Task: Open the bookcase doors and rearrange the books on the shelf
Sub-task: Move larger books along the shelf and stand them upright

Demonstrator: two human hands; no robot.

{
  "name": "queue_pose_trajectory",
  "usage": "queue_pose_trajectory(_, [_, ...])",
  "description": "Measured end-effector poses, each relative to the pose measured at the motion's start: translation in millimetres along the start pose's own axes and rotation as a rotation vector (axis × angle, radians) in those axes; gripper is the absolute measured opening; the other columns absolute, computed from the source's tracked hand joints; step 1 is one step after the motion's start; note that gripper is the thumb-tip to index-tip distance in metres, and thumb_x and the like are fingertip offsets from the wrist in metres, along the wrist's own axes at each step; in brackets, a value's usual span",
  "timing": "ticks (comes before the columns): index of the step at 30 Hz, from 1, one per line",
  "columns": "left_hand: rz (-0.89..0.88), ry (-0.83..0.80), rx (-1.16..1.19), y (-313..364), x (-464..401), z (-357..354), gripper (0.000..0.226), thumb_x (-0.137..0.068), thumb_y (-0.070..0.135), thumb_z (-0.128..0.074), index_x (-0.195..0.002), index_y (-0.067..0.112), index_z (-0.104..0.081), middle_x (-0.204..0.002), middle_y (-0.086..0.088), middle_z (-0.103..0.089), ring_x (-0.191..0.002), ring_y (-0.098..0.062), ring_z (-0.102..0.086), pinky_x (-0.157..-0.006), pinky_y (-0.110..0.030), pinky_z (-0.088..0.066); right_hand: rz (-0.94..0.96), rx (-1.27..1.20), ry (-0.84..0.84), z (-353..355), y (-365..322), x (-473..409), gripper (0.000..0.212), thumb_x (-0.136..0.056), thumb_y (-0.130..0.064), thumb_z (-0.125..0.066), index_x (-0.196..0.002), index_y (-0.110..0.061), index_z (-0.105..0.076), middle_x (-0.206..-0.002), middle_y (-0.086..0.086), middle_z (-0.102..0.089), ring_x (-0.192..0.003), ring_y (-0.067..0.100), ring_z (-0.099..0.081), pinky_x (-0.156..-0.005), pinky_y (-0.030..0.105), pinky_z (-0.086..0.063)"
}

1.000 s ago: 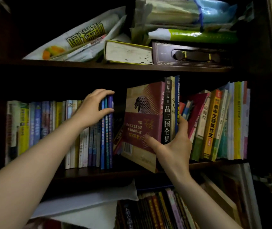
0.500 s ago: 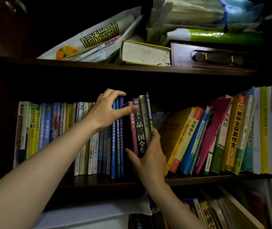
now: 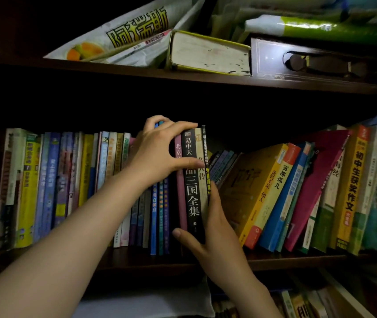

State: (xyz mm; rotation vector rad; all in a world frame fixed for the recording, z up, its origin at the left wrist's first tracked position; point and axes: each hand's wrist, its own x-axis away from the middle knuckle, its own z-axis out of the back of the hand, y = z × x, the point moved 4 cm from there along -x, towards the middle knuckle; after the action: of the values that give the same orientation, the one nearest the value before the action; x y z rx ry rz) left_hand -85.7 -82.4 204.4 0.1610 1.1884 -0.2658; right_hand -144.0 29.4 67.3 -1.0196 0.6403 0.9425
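Note:
A small stack of books led by a black-spined book [image 3: 192,187] stands upright in the middle shelf [image 3: 137,260], against the upright row of thin books [image 3: 68,184] on the left. My left hand [image 3: 160,154] grips the tops of this stack, fingers over the top and thumb across the spines. My right hand [image 3: 215,232] holds the stack low down, thumb on the front of the spines and fingers behind its right side. To the right, a yellow book [image 3: 258,191] and several others lean leftward.
The upper shelf [image 3: 206,76] carries a thick book lying flat [image 3: 208,53], a dark box with a handle [image 3: 316,63] and bags of paper. More books stand on the lower shelf [image 3: 297,304], with white paper [image 3: 146,304] beside them.
The stack with the black-spined book went from tilted out in my right hand to upright against the left row. My left hand shifted right onto its top. The camera moved closer.

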Motion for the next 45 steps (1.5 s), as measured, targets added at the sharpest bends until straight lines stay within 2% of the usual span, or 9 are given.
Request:
queue_pose_trajectory(4, [-0.012, -0.004, -0.004, -2, 1, -1, 0.077, -0.066, 0.048, -0.077, -0.135, 0.034, -0.047, -0.107, 0.025, -0.029, -0.127, -0.007, -0.019, -0.101, -0.029, -0.024, -0.022, -0.078, 0.009, 2, 2, 0, 0.088, -0.087, -0.050, -0.055, -0.144, -0.049, 0.012, -0.151, -0.021, -0.025, -0.135, -0.001, -0.032, -0.108, 0.033, -0.039])
queue_pose_trajectory(10, [-0.053, 0.020, -0.070, -7, -1, -7, 0.075, -0.069, 0.049, -0.074, -0.136, 0.031, -0.046, -0.129, 0.004, -0.049, -0.129, -0.016, -0.022, -0.099, -0.031, -0.023, -0.069, 0.042, 0.063, 0, -1, 0, 0.095, -0.086, -0.039, -0.063, -0.144, -0.048, 0.012, -0.147, -0.019, -0.035, -0.127, 0.003, -0.044, -0.099, 0.031, -0.046])
queue_pose_trajectory(13, [-0.050, 0.042, -0.118, -7, -1, -10, 0.078, -0.065, 0.069, -0.062, -0.133, 0.032, -0.048, -0.128, 0.004, -0.052, -0.128, -0.019, -0.024, -0.098, -0.034, -0.024, -0.087, 0.127, 0.083, -2, -4, 1, 0.097, -0.086, -0.043, -0.061, -0.141, -0.049, 0.020, -0.148, -0.017, -0.036, -0.121, 0.006, -0.050, -0.092, 0.031, -0.049])
queue_pose_trajectory(18, [-0.036, 0.084, -0.157, -4, -3, -12, 0.081, -0.057, 0.080, -0.044, -0.122, 0.033, -0.051, -0.118, 0.006, -0.054, -0.125, -0.020, -0.027, -0.095, -0.040, -0.030, -0.063, 0.204, 0.124, 3, -7, 5, 0.098, -0.089, -0.047, -0.055, -0.132, -0.047, 0.033, -0.155, -0.018, -0.017, -0.135, 0.004, -0.032, -0.099, 0.024, -0.039])
queue_pose_trajectory(27, [0.005, 0.045, -0.210, -1, -3, -12, 0.078, -0.061, 0.068, -0.057, -0.127, 0.028, -0.051, -0.124, 0.001, -0.053, -0.129, -0.026, -0.026, -0.098, -0.040, -0.028, -0.018, 0.186, 0.105, 5, -11, 8, 0.081, -0.093, -0.035, -0.054, -0.148, -0.038, 0.005, -0.155, -0.014, -0.019, -0.139, 0.003, -0.020, -0.114, 0.025, -0.026])
queue_pose_trajectory(30, [0.005, 0.025, -0.207, -3, -4, -12, 0.077, -0.062, 0.067, -0.058, -0.128, 0.029, -0.050, -0.125, 0.001, -0.052, -0.129, -0.025, -0.026, -0.099, -0.041, -0.028, 0.027, 0.114, 0.322, 32, -12, 22, 0.071, -0.087, -0.040, -0.053, -0.146, -0.038, -0.014, -0.152, -0.021, -0.019, -0.138, -0.007, -0.014, -0.112, 0.015, -0.015])
queue_pose_trajectory(34, [0.002, 0.032, -0.199, -4, -3, -12, 0.075, -0.064, 0.065, -0.062, -0.129, 0.030, -0.050, -0.126, 0.002, -0.052, -0.130, -0.024, -0.024, -0.098, -0.041, -0.027, 0.021, 0.279, 0.590, 94, 11, 20, 0.077, -0.081, -0.054, -0.050, -0.147, -0.023, -0.027, -0.152, -0.004, -0.027, -0.139, 0.010, -0.018, -0.114, 0.035, -0.021])
queue_pose_trajectory(40, [-0.008, 0.041, -0.203, -4, -4, -14, 0.072, -0.067, 0.059, -0.067, -0.130, 0.030, -0.049, -0.130, 0.003, -0.050, -0.130, -0.021, -0.021, -0.096, -0.037, -0.024, -0.016, 0.756, 0.372, 157, 35, -30, 0.113, -0.067, -0.087, -0.039, -0.152, -0.019, -0.011, -0.159, 0.002, -0.011, -0.145, 0.022, -0.006, -0.112, 0.055, 0.000])
queue_pose_trajectory(45, [0.004, 0.040, -0.192, -3, -2, -13, 0.076, -0.062, 0.065, -0.057, -0.130, 0.031, -0.050, -0.128, 0.003, -0.051, -0.130, -0.021, -0.022, -0.094, -0.037, -0.023, -0.091, 0.890, 0.249, 159, 30, -50, 0.122, -0.055, -0.098, -0.022, -0.151, -0.023, -0.017, -0.155, 0.002, -0.023, -0.144, 0.024, -0.014, -0.109, 0.062, 0.002])
